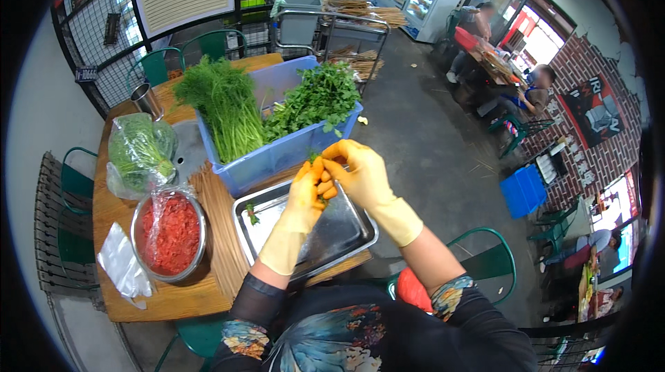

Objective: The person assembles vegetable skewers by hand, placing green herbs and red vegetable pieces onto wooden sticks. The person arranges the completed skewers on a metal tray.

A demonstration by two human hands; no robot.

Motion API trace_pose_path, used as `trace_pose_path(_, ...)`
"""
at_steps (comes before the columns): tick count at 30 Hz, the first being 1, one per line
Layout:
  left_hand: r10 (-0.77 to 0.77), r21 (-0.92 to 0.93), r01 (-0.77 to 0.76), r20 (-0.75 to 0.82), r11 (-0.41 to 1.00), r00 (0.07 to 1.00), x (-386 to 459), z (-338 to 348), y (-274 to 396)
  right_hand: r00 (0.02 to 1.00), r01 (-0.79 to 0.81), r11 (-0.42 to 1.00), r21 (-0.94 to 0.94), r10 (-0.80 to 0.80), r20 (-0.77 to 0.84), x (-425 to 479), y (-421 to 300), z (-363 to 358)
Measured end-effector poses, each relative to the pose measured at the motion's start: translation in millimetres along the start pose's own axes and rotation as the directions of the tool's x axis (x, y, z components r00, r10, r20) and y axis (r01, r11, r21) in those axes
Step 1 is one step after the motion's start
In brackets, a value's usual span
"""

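Note:
My left hand [304, 198], in a yellow rubber glove with orange-stained fingers, curls around a small bunch of green herbs [313, 156]. Leaf tips poke out above and below the fingers. My right hand [366, 172], gloved alike, meets it with bent thumb and forefinger; whatever lies between those fingertips is hidden. Beneath both hands is a rectangular metal tray [340, 239], with one small green-and-red bundle [252, 214] at its left. Beyond it, a blue plastic crate [283, 156] holds feathery dill [223, 107] and leafy herbs [317, 96].
Left on the wooden table [171, 304] are a metal bowl of red minced meat [174, 231] partly under plastic film, wooden skewers [221, 242], bagged greens [140, 151], a plastic bag [123, 260] and a metal cup [147, 102]. A green chair [486, 263] stands right. People sit farther off.

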State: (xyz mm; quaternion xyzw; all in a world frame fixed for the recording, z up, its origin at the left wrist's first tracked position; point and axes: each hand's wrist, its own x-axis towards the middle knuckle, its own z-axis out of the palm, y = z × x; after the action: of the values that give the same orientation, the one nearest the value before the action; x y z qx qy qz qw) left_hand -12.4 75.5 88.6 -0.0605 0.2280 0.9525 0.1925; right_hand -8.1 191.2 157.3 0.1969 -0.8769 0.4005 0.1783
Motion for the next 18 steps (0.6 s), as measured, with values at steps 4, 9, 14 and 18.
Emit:
trace_pose_path(4, -0.01, 0.042, 0.012, -0.037, 0.999, 0.999, 0.4, 5.0, 1.2, 0.997, 0.002, 1.0, 0.002, -0.001, -0.074, -13.5, -0.7, 10.6)
trace_pose_path(9, 0.051, 0.341, -0.028, -0.059, 0.94, 0.997, -5.2, 10.5, 2.4, 0.959, 0.195, 0.952, -0.235, -0.235, -0.159, -22.2, 1.8, 14.8)
trace_pose_path(14, 0.007, 0.25, -0.004, -0.012, 0.968, 1.0, -3.6, 17.5, 11.1, 0.963, 0.18, 0.973, -0.144, -0.205, -0.177, -25.8, 7.6, 14.7)
trace_pose_path(18, -0.044, 0.15, 0.049, -0.034, 0.987, 0.998, 7.2, 2.6, 13.9, 0.994, 0.024, 0.987, 0.16, -0.006, -0.109, -30.6, 9.0, 21.0)
